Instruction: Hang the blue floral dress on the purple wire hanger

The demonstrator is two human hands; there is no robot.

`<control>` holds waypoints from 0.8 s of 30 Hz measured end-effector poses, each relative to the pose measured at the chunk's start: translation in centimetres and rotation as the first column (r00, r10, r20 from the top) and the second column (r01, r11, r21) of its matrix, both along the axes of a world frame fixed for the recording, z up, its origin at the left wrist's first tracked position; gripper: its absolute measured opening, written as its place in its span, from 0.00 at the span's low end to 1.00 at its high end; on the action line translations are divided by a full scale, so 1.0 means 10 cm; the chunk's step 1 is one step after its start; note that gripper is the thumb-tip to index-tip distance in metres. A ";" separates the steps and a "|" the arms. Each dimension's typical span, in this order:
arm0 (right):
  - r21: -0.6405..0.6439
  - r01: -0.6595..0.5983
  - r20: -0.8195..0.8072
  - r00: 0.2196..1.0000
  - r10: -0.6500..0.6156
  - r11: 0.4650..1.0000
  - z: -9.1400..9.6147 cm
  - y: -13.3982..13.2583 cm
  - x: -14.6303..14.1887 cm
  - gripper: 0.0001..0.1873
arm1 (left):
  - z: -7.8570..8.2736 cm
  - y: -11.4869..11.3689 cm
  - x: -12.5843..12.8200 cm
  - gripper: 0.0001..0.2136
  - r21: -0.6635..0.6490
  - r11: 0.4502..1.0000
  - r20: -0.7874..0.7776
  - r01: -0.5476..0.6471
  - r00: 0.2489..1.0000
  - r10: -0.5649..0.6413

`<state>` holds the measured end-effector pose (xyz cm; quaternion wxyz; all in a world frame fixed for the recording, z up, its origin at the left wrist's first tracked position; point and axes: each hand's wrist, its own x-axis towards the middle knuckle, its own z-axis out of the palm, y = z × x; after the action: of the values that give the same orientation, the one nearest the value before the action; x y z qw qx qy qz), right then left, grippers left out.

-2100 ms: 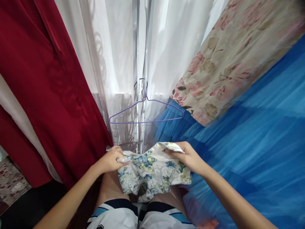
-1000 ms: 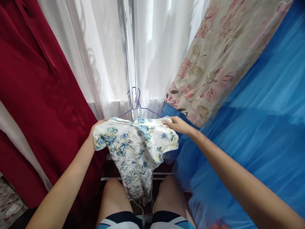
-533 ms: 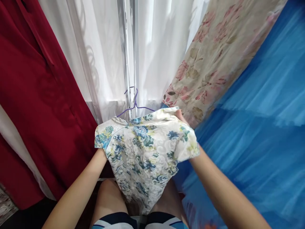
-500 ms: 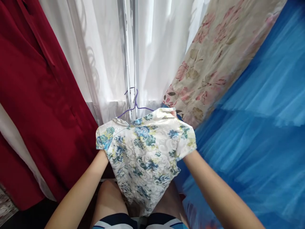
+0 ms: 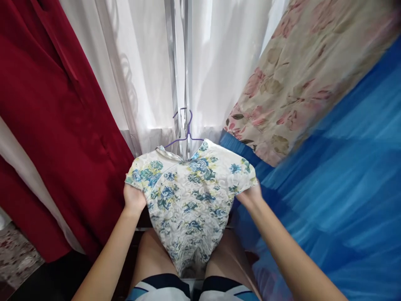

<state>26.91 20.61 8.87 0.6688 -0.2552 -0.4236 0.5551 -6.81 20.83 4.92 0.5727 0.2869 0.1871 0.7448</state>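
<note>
A white short-sleeved top [image 5: 191, 205] with blue and green flowers hangs on a purple hanger [image 5: 189, 129], its lower end narrowing down between my legs. The hanger's hook is at a pair of thin metal uprights [image 5: 175, 62]. My left hand [image 5: 134, 198] is at the opening of the left-side sleeve, with its fingers hidden by the cloth. At the other sleeve's edge is my right hand [image 5: 251, 194], its fingers also covered by fabric. Both shoulders of the top lie spread over the hanger, whose arms are mostly inside it.
Red cloth [image 5: 62, 125] hangs at the left and white curtains [image 5: 150, 75] hang behind the uprights. To the right are a beige floral cloth [image 5: 282, 92] and a blue tulle garment [image 5: 338, 179]. A dark surface [image 5: 53, 278] shows at the lower left.
Both hands have drawn back from inside the sleeves to the sleeve openings. The right shoulder of the top, bunched before, now lies flatter over the hanger. The view has shifted slightly.
</note>
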 end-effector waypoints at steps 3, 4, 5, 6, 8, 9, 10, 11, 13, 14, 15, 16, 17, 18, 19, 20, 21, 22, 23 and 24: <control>-0.087 -0.072 -0.003 0.997 0.072 0.994 0.05 -0.08 0.18 0.23 | 0.21 -0.03 0.10 0.23 0.067 0.998 -0.047 0.006 0.999 -0.003; -0.106 -0.091 0.003 0.996 0.092 0.990 0.11 -0.12 0.23 0.24 | 0.30 -0.04 0.14 0.22 0.104 0.995 -0.078 0.003 0.997 0.005; -0.118 -0.103 0.012 0.994 0.105 0.988 0.19 -0.17 0.25 0.25 | 0.40 -0.04 0.18 0.20 0.142 0.990 -0.107 -0.013 0.994 0.028; -0.123 -0.106 0.023 0.994 0.109 0.987 0.26 -0.22 0.27 0.26 | 0.50 -0.04 0.20 0.20 0.180 0.983 -0.132 -0.036 0.989 0.061; -0.118 -0.096 0.037 0.994 0.101 0.988 0.40 -0.33 0.25 0.27 | 0.69 -0.05 0.22 0.20 0.252 0.964 -0.178 -0.084 0.975 0.132; -0.115 -0.092 0.046 0.994 0.098 0.989 0.44 -0.38 0.23 0.27 | 0.79 -0.05 0.20 0.21 0.280 0.954 -0.202 -0.104 0.965 0.164; -0.117 -0.094 0.059 0.993 0.102 0.989 0.46 -0.43 0.21 0.27 | 0.87 -0.06 0.18 0.22 0.300 0.947 -0.232 -0.115 0.954 0.189; -0.126 -0.107 0.074 0.990 0.117 0.986 0.46 -0.49 0.18 0.28 | 0.94 -0.06 0.15 0.25 0.309 0.944 -0.275 -0.116 0.939 0.205; -0.156 -0.156 0.098 0.980 0.172 0.975 0.42 -0.60 0.11 0.31 | 1.05 -0.06 0.10 0.32 0.330 0.934 -0.404 -0.136 0.874 0.270; -0.172 -0.181 0.099 0.975 0.200 0.968 0.38 -0.66 0.08 0.32 | 1.07 -0.05 0.10 0.36 0.364 0.914 -0.481 -0.176 0.806 0.346; -0.182 -0.200 0.093 0.971 0.219 0.963 0.33 -0.73 0.04 0.31 | 1.08 -0.04 0.11 0.39 0.422 0.877 -0.552 -0.230 0.702 0.450; -0.186 -0.213 0.086 0.969 0.232 0.959 0.29 -0.81 0.00 0.31 | 1.06 -0.04 0.14 0.42 0.502 0.819 -0.603 -0.278 0.566 0.562; -0.188 -0.221 0.083 0.967 0.240 0.957 0.24 -0.90 -0.04 0.30 | 1.01 -0.03 0.19 0.43 0.591 0.751 -0.630 -0.294 0.415 0.657; -0.192 -0.231 0.090 0.964 0.252 0.954 0.21 -0.99 -0.08 0.30 | 0.93 -0.02 0.25 0.42 0.669 0.698 -0.642 -0.258 0.272 0.716; -0.199 -0.244 0.112 0.956 0.270 0.949 0.18 -1.07 -0.11 0.30 | 0.82 -0.01 0.34 0.41 0.718 0.674 -0.655 -0.177 0.159 0.739; -0.208 -0.254 0.144 0.947 0.287 0.944 0.16 -1.14 -0.14 0.30 | 0.69 -0.01 0.43 0.40 0.732 0.677 -0.672 -0.077 0.079 0.736; -0.216 -0.259 0.184 0.936 0.300 0.941 0.15 -1.20 -0.17 0.29 | 0.55 0.00 0.52 0.38 0.717 0.697 -0.697 0.026 0.031 0.716; -0.221 -0.258 0.224 0.925 0.307 0.941 0.15 -1.24 -0.18 0.29 | 0.39 0.00 0.61 0.38 0.688 0.719 -0.723 0.094 0.009 0.691; -0.222 -0.254 0.258 0.916 0.308 0.941 0.15 -1.27 -0.19 0.29 | 0.24 0.00 0.68 0.38 0.660 0.743 -0.748 0.116 0.009 0.663; -0.225 -0.253 0.285 0.906 0.312 0.941 0.15 -1.30 -0.19 0.29 | 0.09 0.00 0.75 0.36 0.637 0.764 -0.769 0.103 0.026 0.638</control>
<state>25.00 7.63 10.39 0.4781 -0.3366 -0.5052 0.6348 0.69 20.87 5.83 0.0227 0.8077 0.3574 0.4684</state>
